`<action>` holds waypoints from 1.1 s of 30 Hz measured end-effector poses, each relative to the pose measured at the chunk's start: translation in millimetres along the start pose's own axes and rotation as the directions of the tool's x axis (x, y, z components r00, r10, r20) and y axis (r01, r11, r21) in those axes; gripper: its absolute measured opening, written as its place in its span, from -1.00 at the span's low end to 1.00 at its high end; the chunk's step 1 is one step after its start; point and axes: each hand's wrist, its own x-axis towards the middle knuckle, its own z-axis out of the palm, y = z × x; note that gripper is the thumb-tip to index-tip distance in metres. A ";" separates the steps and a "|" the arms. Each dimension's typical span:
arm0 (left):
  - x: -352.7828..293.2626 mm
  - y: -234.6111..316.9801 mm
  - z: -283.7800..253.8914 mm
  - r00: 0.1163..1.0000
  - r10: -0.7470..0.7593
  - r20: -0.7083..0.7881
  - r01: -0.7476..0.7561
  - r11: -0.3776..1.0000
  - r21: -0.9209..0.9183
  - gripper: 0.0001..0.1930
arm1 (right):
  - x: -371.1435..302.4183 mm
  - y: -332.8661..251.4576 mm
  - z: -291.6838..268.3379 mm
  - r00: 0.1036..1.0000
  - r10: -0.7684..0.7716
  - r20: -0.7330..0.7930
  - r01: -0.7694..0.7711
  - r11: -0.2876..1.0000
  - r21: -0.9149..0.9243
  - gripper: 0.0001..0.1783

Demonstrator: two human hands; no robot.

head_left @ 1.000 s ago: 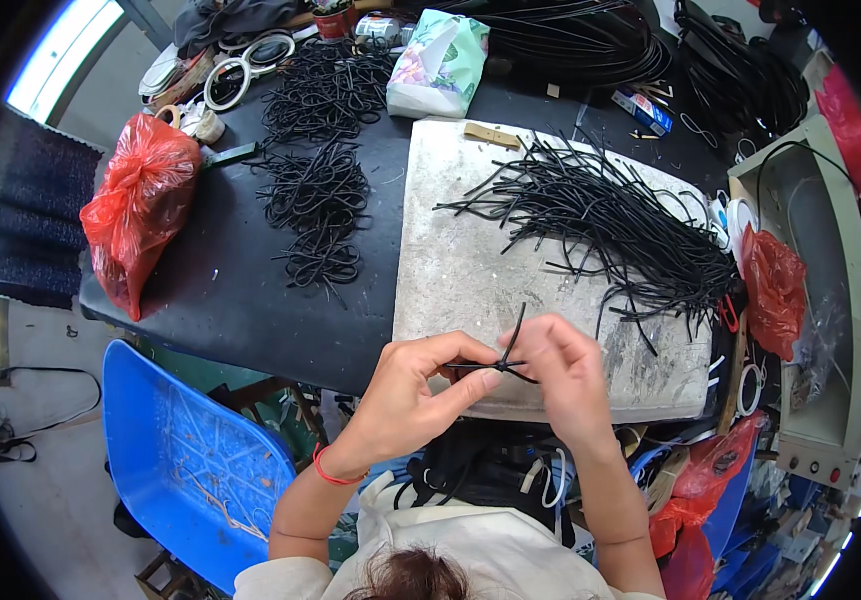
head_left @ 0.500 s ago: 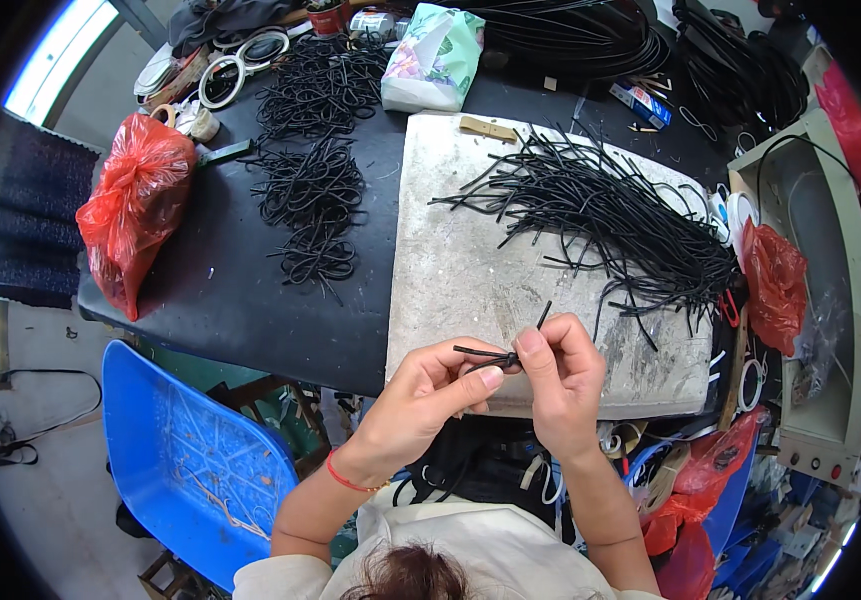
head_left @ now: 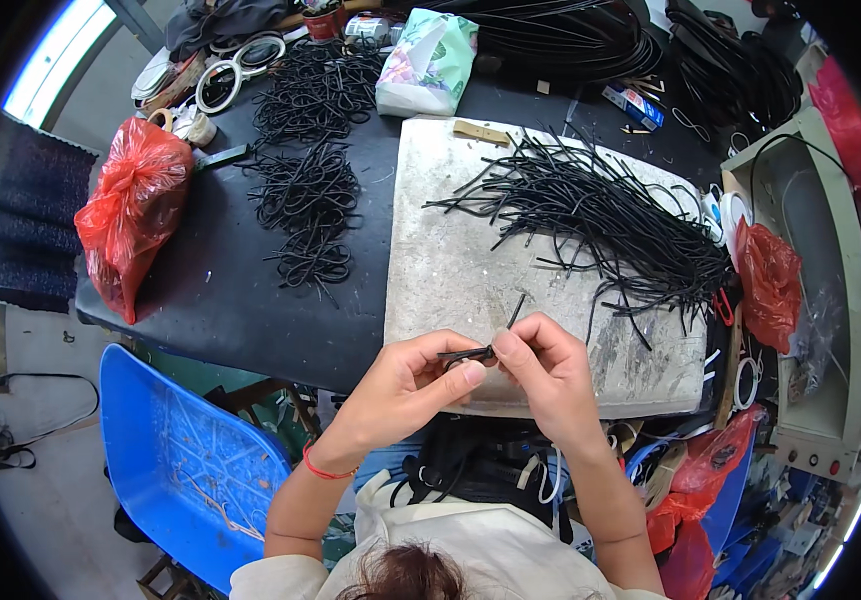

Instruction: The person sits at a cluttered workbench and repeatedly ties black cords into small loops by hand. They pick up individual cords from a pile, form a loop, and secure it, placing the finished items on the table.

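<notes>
Both hands meet over the near edge of a pale, stained board [head_left: 450, 260]. Between them is a black cord [head_left: 463, 354], bunched or knotted where the fingers come together. My left hand [head_left: 410, 385] pinches it between thumb and fingers, and short ends stick out leftward. My right hand [head_left: 545, 375] grips the same cord from the other side, one end pointing up past its thumb. The fingers partly hide the knot. Beyond, on the board's right, lies a big pile of straight black cord lengths [head_left: 600, 215].
Looped black cords [head_left: 305, 190] form heaps on the dark table [head_left: 240, 310]. A red plastic bag [head_left: 130, 220] sits at the left, a floral tissue pack [head_left: 428, 62] at the back. Below left is a blue tub [head_left: 190, 460]; a grey metal box [head_left: 830, 400] stands right.
Both hands have shifted slightly left with the cord still between them. The view has also moved a little. The cord piles look unchanged.
</notes>
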 end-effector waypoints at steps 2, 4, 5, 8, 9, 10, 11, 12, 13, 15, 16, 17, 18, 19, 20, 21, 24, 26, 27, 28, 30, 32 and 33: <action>0.3 -2.0 4.3 0.991 0.090 -0.096 -0.086 0.995 0.040 -0.81 | -0.3 -4.7 2.6 0.999 -0.035 0.005 0.035 0.999 -0.007 -0.84; 2.9 -3.6 7.7 0.980 0.117 -0.161 -0.105 0.991 0.082 -0.81 | -1.3 -5.2 5.2 0.997 -0.072 -0.008 0.072 0.997 0.005 -0.85; 5.3 -4.1 8.4 0.979 0.098 -0.180 -0.081 0.992 0.100 -0.81 | 0.5 -2.4 6.1 0.947 -0.320 -0.033 0.301 0.917 -0.262 -0.86; 10.3 -9.1 20.9 0.863 0.386 -0.324 -0.203 0.855 0.478 -0.79 | 4.3 3.8 9.3 0.752 -0.657 0.061 0.518 0.530 -0.672 -0.87; 10.9 -10.9 24.3 0.774 0.538 -0.334 -0.231 0.731 0.642 -0.79 | 3.7 2.2 11.1 0.811 -0.585 0.010 0.458 0.625 -0.632 -0.86; 10.9 -12.1 24.8 0.785 0.517 -0.340 -0.256 0.771 0.583 -0.79 | 2.8 0.9 11.8 0.862 -0.506 -0.035 0.392 0.709 -0.586 -0.86; 11.2 -13.5 25.0 0.797 0.497 -0.344 -0.279 0.807 0.520 -0.80 | 0.2 0.2 7.0 0.977 -0.183 -0.111 0.134 0.929 -0.345 -0.89; 11.5 -14.0 25.0 0.808 0.476 -0.346 -0.299 0.839 0.455 -0.80 | 1.4 -2.3 1.9 0.992 -0.069 -0.107 0.049 0.983 -0.177 -0.89; 11.7 -13.5 24.0 0.843 0.399 -0.360 -0.276 0.896 0.348 -0.81 | 4.6 -4.6 -3.1 0.996 0.044 -0.083 -0.044 0.999 -0.002 -0.89; 11.7 -11.4 21.0 0.903 0.239 -0.357 -0.209 0.970 0.123 -0.83 | 2.9 -3.9 -8.9 0.994 0.105 -0.020 -0.103 0.992 0.071 -0.86; 11.3 -11.2 22.2 0.908 0.231 -0.349 -0.224 0.973 0.062 -0.84 | 1.8 -4.2 -7.3 0.997 0.074 -0.021 -0.073 0.995 0.067 -0.85; 10.6 -11.2 23.9 0.913 0.223 -0.341 -0.237 0.971 0.001 -0.84 | 0.8 -5.9 -4.2 0.999 0.044 -0.022 -0.042 0.997 0.063 -0.85; 9.7 -11.4 25.1 0.918 0.217 -0.333 -0.250 0.966 -0.060 -0.84 | -0.2 -7.2 -2.3 1.000 0.013 -0.022 -0.012 0.998 0.058 -0.84; 8.1 -10.7 25.6 0.916 0.221 -0.334 -0.249 0.968 -0.044 -0.84 | -1.1 -8.4 -1.5 0.999 0.025 -0.021 -0.024 0.998 0.061 -0.84; 6.5 -10.1 26.0 0.915 0.225 -0.335 -0.248 0.968 -0.027 -0.85 | -1.9 -9.4 -0.8 0.999 0.037 -0.020 -0.035 0.997 0.063 -0.84; 5.3 -9.8 25.9 0.913 0.230 -0.336 -0.248 0.969 -0.011 -0.85 | -2.8 -9.6 0.0 0.999 0.048 -0.018 -0.047 0.997 0.066 -0.84; 5.4 -12.8 23.5 0.911 0.229 -0.344 -0.258 0.965 -0.040 -0.85 | -5.4 -1.2 1.9 1.000 -0.003 -0.014 0.003 1.000 0.017 -0.84; 4.7 -11.7 23.5 0.910 0.217 -0.354 -0.252 0.966 -0.054 -0.85 | -7.4 -2.1 5.5 0.999 -0.025 -0.022 0.026 1.000 0.015 -0.84; 4.3 -11.2 23.4 0.909 0.211 -0.358 -0.249 0.967 -0.061 -0.85 | -7.9 -2.6 6.9 0.999 -0.036 -0.026 0.037 0.999 0.014 -0.83; 4.1 -11.1 22.2 0.916 0.190 -0.352 -0.229 0.971 -0.072 -0.85 | -8.0 -2.2 6.6 0.999 -0.029 -0.019 0.029 1.000 0.006 -0.83; 3.7 -11.5 18.8 0.929 0.146 -0.339 -0.187 0.978 -0.092 -0.85 | -7.7 -1.2 5.5 1.000 -0.013 -0.004 0.013 1.000 -0.010 -0.84; 8.8 -20.2 16.2 0.912 0.225 -0.343 -0.288 0.946 -0.147 -0.85 | -6.9 -2.3 10.1 1.000 0.002 -0.008 -0.001 0.996 0.084 -0.85; 11.2 -22.8 15.6 0.901 0.263 -0.346 -0.337 0.925 -0.174 -0.85 | -6.6 -2.5 13.4 1.000 0.010 -0.009 -0.009 0.991 0.132 -0.85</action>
